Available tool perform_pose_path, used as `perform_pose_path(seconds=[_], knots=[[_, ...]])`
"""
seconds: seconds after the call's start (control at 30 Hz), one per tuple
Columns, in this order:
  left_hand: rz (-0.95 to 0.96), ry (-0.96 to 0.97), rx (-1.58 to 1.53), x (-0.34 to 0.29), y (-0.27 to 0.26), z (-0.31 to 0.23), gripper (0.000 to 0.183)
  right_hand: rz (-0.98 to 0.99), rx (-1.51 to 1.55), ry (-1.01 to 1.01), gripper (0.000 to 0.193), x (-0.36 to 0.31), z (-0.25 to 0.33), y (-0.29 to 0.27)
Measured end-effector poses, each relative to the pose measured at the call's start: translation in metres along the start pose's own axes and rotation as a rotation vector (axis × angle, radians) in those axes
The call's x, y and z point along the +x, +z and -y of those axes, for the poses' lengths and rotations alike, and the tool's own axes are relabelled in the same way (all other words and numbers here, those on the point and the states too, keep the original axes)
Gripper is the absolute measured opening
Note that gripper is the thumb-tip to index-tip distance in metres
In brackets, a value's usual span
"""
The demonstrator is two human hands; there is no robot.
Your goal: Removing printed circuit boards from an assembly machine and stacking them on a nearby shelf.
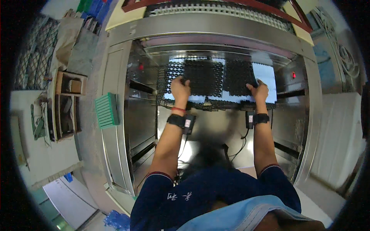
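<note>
My left hand point(180, 92) is closed at the left side of a black sheet point(204, 77) patterned with rows of small round shapes, its thumb and fingers pinching near the edge. A second dark section point(238, 77) lies to the right of it; whether the two are one piece I cannot tell. At that section's right edge, my right hand point(259, 92) has thumb and forefinger closed on the border. Under both is a bright bluish-white surface point(265, 75), showing at the right and through the holes at the left.
A stainless steel cabinet frame point(216, 29) surrounds the work, with a row of white toothed parts point(219, 10) above. Red lights point(293, 75) glow on its inner sides. A green slatted basket point(106, 111) is at the left, near a wooden shelf box point(66, 106). Coiled hoses point(348, 61) hang at the right.
</note>
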State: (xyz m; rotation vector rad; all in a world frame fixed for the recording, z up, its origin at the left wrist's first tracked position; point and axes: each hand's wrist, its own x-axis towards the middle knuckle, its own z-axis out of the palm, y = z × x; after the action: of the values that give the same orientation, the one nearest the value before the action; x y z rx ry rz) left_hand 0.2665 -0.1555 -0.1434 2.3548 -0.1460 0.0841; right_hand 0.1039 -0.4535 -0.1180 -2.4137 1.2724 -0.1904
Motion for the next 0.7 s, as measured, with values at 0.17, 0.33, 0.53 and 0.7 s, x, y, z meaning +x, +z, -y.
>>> perform_pose_path(seconds=[0.17, 0.33, 0.53, 0.7], knots=[[-0.257, 0.046, 0.413, 0.008, -0.003, -0.003, 0.074, 0.013, -0.296, 0.007, 0.099, -0.031, 0.063, 0.017], [0.129, -0.175, 0.436, 0.030, -0.025, 0.004, 0.063, 0.069, -0.285, 0.070, 0.113, -0.031, 0.076, 0.010], [0.158, -0.182, 0.443, 0.032, -0.031, 0.007, 0.058, 0.115, -0.290, 0.067, 0.118, -0.020, 0.074, 0.007], [0.070, -0.208, 0.440, 0.037, -0.041, -0.001, 0.058, 0.137, -0.247, 0.106, 0.117, -0.013, 0.067, 0.007]])
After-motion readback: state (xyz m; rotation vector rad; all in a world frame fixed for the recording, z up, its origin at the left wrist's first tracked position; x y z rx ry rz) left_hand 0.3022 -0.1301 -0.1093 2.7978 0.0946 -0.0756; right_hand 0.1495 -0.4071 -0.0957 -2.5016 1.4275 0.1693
